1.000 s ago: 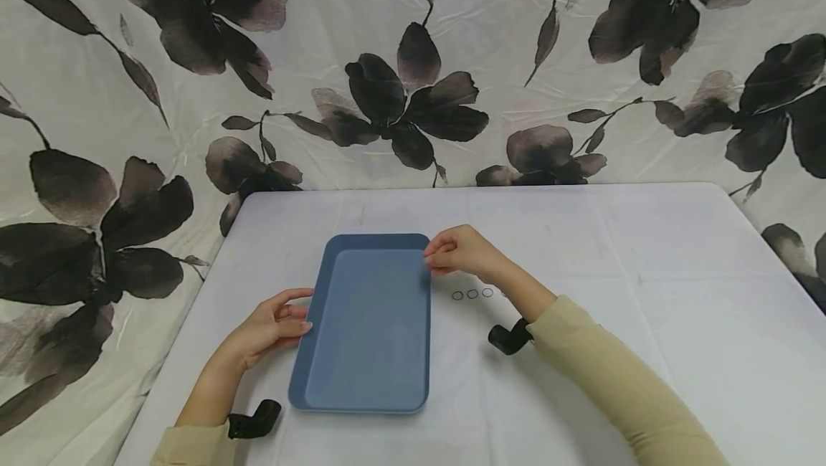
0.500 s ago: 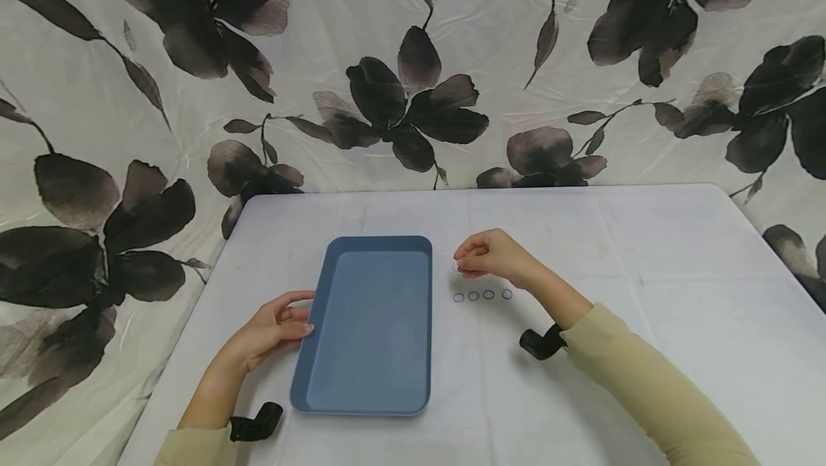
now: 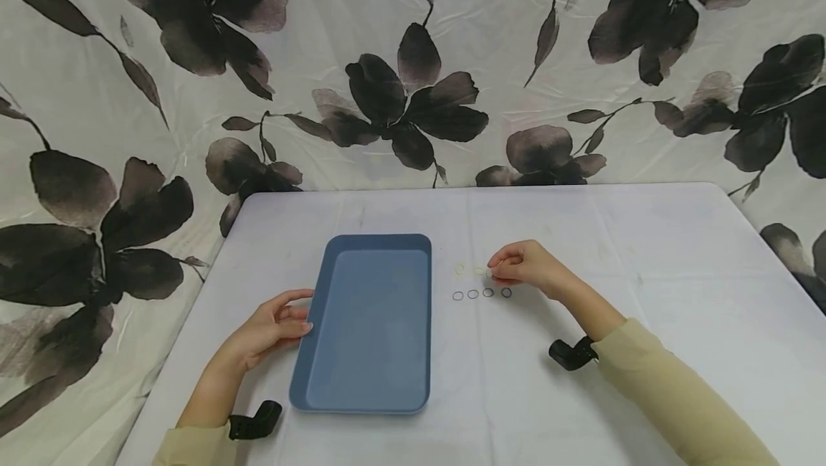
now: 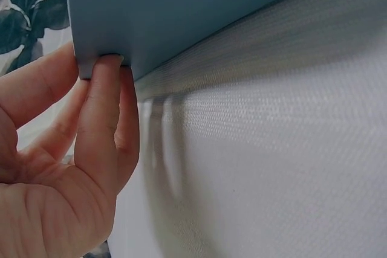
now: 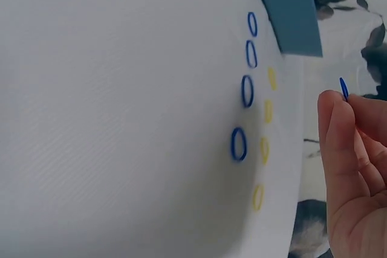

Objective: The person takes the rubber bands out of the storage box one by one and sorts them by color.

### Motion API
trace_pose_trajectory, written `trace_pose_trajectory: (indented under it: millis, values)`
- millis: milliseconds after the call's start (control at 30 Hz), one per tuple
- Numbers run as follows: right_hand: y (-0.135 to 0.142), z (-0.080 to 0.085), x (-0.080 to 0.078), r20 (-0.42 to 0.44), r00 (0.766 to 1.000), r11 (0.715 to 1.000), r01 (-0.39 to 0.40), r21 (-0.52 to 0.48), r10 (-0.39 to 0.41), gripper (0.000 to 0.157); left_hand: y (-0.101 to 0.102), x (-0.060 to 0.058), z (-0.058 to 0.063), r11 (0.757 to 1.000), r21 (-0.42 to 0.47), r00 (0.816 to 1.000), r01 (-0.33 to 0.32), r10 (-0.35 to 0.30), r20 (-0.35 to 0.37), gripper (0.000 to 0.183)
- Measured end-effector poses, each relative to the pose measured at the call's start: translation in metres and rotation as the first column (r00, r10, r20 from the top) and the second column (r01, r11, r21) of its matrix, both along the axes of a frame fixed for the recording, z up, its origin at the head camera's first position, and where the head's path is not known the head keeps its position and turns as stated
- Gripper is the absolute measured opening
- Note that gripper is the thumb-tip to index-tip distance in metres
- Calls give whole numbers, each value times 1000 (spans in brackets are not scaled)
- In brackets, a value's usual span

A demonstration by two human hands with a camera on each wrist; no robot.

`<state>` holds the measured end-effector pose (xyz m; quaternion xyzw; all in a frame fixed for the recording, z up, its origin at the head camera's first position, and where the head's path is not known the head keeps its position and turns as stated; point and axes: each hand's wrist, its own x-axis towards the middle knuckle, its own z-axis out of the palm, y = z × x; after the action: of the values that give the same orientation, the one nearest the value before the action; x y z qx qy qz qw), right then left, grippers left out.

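A blue rectangular tray (image 3: 364, 330) lies on the white table. My left hand (image 3: 267, 333) touches its left edge, fingertips and thumb against the outer wall, as the left wrist view also shows. Right of the tray, my right hand (image 3: 525, 267) is above the table, with thumb and fingertips pinching a small blue ring (image 5: 344, 87). Below that hand runs a row of several blue rings (image 5: 233, 144) lying flat. Beyond them is a row of several yellow rings (image 5: 268, 112), partly hidden by my right hand in the head view.
A white cloth covers the table (image 3: 645, 308). Behind and at the sides hangs a white curtain (image 3: 464, 36) with dark flowers. A black device (image 3: 256, 421) is worn on the left wrist, and another black device (image 3: 572, 353) on the right.
My right hand has moved right and slightly nearer, from the tray's far right corner to above the rings. More of both rows shows now. My left hand and the tray have stayed still.
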<state>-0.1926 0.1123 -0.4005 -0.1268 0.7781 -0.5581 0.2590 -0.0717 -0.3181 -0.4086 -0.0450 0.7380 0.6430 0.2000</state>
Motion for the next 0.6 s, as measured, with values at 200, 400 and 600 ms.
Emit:
trace_pose_trajectory:
  millis: [200,400,600]
  values:
    - [17,-9,-2,23,999,998,42,36,-43,21,-1,-1,0,1000,11,1000,-3,3,-4,69]
    - [30,-17,-1,47,996,995,66,75,-69,21,-1,1,-1,1000,7,1000,-3,4,-1,68]
    - [38,-18,1,61,995,991,76,106,-82,20,-1,1,-1,1000,-4,1000,-2,2,0,69]
